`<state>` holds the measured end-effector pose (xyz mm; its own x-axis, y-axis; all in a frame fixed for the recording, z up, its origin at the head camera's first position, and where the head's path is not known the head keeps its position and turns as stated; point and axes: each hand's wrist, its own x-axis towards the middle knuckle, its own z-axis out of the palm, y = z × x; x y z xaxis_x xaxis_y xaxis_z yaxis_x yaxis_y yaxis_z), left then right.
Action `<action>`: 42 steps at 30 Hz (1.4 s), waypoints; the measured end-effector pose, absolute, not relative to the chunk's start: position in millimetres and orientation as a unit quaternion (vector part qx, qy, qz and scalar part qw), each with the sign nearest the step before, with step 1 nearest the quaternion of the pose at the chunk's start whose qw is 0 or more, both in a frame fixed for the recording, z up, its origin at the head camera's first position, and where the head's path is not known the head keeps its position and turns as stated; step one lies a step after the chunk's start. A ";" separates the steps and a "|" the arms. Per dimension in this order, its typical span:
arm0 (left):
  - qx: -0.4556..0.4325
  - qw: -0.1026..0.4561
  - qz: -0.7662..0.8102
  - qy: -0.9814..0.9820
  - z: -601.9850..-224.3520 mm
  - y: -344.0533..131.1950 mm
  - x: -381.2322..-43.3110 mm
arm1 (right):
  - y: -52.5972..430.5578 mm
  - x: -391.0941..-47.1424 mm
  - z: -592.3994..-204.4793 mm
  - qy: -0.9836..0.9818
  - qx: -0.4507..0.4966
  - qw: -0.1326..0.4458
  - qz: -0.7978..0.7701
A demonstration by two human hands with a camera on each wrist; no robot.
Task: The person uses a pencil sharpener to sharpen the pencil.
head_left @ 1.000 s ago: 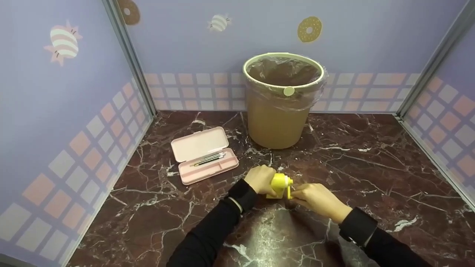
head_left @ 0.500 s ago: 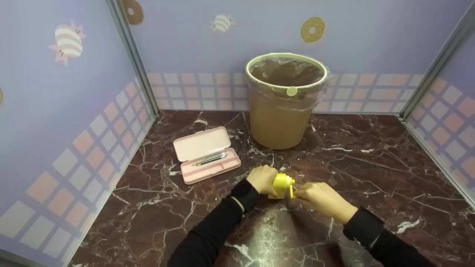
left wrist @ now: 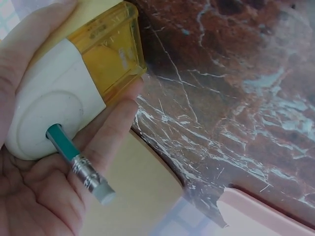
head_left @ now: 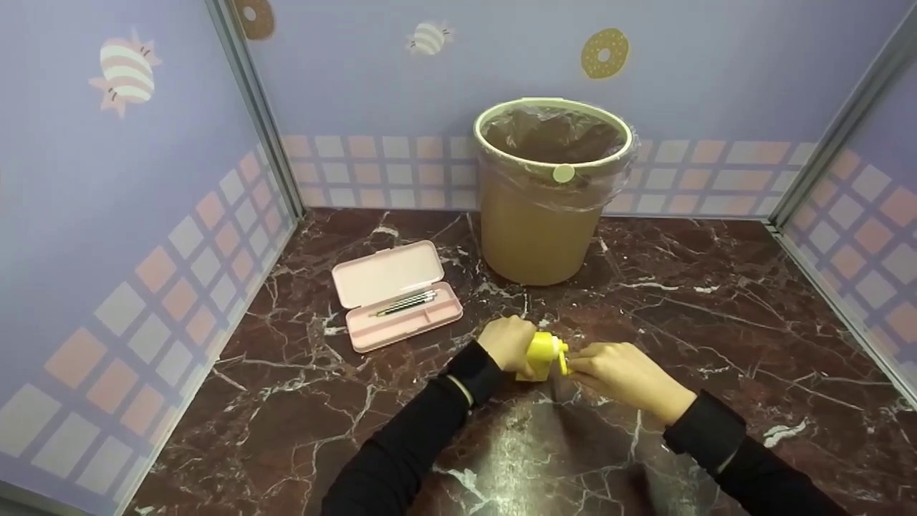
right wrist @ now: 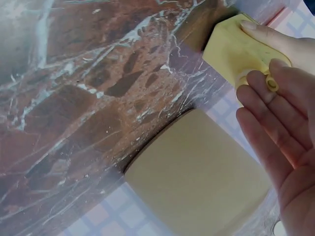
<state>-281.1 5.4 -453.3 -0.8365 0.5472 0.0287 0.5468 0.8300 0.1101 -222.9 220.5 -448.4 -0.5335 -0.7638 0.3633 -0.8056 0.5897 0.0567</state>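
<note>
My left hand (head_left: 507, 345) grips a yellow crank pencil sharpener (head_left: 539, 356) by its body, low over the marble tabletop. In the left wrist view the sharpener's white face (left wrist: 54, 98) shows, with a green pencil (left wrist: 66, 140) stuck in its hole, eraser end out. Its amber see-through shavings drawer (left wrist: 113, 51) points away from the palm. On the opposite side my right hand (head_left: 620, 373) pinches the small yellow crank handle (right wrist: 271, 82) between thumb and fingers. Most of the pencil is hidden inside the sharpener.
A pink pencil case (head_left: 405, 326) lies with its lid up at the left, several pencils (head_left: 405, 303) in it. Behind the hands stands a tan bin (head_left: 537, 229) with a clear liner. Patterned walls (head_left: 372, 93) enclose the back and sides.
The crank handle has swung a little, with my right hand rising slightly along with it. My left hand keeps its grip on the sharpener in about the same place.
</note>
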 end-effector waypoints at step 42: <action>0.341 -0.008 0.047 0.939 -454.6 -1.1 -284.9 | 215.8 -276.6 -423.0 -0.914 0.364 0.171 0.059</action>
